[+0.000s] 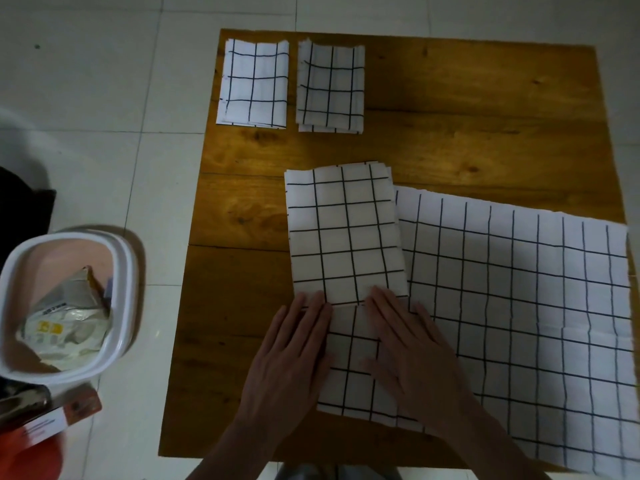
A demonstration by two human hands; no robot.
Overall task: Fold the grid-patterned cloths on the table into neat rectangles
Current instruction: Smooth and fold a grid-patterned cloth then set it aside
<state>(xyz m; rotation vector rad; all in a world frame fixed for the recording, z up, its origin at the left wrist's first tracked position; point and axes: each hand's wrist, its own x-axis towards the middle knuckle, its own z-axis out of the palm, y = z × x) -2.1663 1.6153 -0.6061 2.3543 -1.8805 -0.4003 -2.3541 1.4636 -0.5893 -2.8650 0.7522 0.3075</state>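
A white cloth with a black grid, folded into a long strip (346, 237), lies in the middle of the wooden table (242, 209). My left hand (294, 355) and my right hand (412, 355) press flat on its near end, fingers straight and together, holding nothing. The strip's far part is doubled over, with its edge just beyond my fingertips. An unfolded grid cloth (526, 306) is spread flat on the right, partly under the strip. Two folded grid rectangles (254, 83) (330, 86) lie side by side at the far left of the table.
On the tiled floor to the left stands a white bin (117, 271) with crumpled wrappers inside. A small box (52, 420) and an orange object lie near it. The unfolded cloth reaches the table's right edge.
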